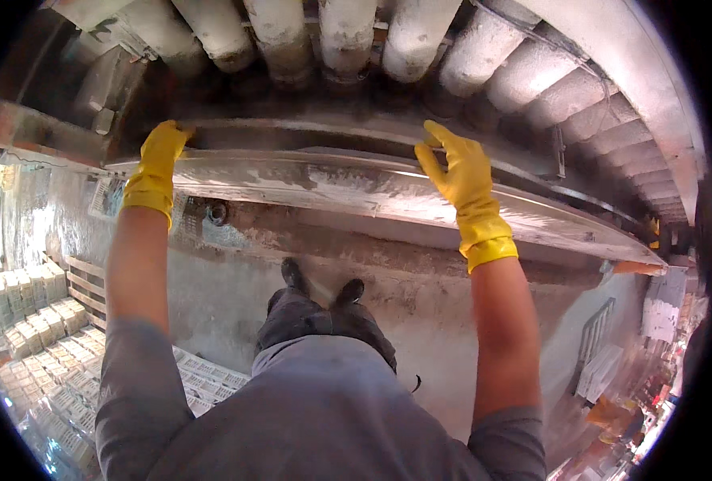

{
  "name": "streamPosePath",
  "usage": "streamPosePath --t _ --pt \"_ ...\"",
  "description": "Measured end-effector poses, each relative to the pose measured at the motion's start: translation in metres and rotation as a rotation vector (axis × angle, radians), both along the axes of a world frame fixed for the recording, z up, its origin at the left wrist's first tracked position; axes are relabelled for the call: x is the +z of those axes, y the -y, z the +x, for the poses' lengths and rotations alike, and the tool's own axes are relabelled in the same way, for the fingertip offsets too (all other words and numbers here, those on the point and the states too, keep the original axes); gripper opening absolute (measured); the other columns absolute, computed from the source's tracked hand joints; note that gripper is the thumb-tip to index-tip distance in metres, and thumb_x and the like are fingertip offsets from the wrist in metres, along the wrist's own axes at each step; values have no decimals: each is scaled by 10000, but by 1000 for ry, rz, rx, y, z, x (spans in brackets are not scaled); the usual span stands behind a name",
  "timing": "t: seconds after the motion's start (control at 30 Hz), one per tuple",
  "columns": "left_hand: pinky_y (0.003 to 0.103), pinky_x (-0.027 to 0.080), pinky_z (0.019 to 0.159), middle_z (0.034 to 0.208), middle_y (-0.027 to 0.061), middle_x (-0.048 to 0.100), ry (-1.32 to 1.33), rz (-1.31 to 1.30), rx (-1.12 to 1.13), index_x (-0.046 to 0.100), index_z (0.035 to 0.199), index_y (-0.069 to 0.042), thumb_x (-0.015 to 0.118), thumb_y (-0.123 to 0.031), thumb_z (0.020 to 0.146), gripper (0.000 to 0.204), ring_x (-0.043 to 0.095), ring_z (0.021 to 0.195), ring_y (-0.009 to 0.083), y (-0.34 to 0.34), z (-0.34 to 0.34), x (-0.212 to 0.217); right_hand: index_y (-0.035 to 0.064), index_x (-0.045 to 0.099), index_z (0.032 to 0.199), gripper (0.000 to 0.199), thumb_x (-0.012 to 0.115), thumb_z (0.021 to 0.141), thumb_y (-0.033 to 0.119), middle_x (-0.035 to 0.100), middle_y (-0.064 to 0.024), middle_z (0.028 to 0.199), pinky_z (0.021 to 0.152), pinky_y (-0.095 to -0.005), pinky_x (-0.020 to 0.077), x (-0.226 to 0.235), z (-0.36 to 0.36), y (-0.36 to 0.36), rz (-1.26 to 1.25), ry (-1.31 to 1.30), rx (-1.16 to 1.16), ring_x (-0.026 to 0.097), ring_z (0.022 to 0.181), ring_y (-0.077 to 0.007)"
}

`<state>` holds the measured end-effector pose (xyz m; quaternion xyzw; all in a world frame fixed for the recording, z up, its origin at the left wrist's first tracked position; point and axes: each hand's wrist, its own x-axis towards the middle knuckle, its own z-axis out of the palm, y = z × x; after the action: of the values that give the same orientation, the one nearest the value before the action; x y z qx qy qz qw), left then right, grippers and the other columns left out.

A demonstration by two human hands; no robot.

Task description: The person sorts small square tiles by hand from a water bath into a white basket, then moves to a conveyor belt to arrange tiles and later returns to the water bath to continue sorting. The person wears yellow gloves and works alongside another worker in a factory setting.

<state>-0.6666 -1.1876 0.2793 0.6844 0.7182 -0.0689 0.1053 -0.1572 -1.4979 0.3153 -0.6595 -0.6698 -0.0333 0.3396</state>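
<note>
My left hand [161, 166], in a yellow rubber glove, is closed at the left end of a long, narrow metal strip [292, 124]. Part of its grip is hidden behind the glove. My right hand [461, 168], gloved the same way, reaches the strip farther right. Its forefinger and thumb are spread, and nothing shows held between them. Both arms stretch forward over a long, pale, worn ledge [308, 180], wet-looking and stained. Beyond the strip lies a dark recess whose inside is hard to make out.
A row of thick, pale rollers or pipes [346, 36] hangs above the recess. Crates [211, 377] and stacked pale blocks [31, 333] stand at lower left beside a wooden pallet [86, 287]. My shoes [349, 293] are on the concrete floor [211, 297]. A white rack [596, 333] leans at right.
</note>
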Motion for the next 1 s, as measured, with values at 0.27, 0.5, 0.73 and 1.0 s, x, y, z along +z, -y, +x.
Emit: streamPosePath --t 0.27,0.5,0.73,1.0 --pt "496 550 973 1118 218 794 74 237 -40 802 1163 -59 617 -539 976 547 746 1122 396 8 5 -15 106 734 1341 509 754 979 464 813 -112 1033 919 -427 573 -16 75 53 -243 -49 -432 762 994 -339" --pt "486 487 1142 1443 212 686 21 -52 27 729 1368 -87 683 -574 976 627 629 1364 399 20 38 19 84 772 1223 512 671 1015 540 800 -87 944 888 -416 554 -2 79 62 -440 -112 -419 750 941 -319" --pt "483 456 1183 1489 208 650 112 -37 -287 650 1462 -81 770 -423 971 610 595 1389 395 46 41 23 88 777 898 407 665 1022 459 752 -116 791 747 -464 540 -17 80 80 -321 88 -335 712 811 -381" --pt "475 416 1226 1571 180 591 388 212 -932 625 1488 -93 738 -365 992 577 554 1439 385 3 102 -38 114 759 859 275 692 998 343 711 -97 703 688 -467 531 -19 78 71 -305 149 -359 688 721 -372"
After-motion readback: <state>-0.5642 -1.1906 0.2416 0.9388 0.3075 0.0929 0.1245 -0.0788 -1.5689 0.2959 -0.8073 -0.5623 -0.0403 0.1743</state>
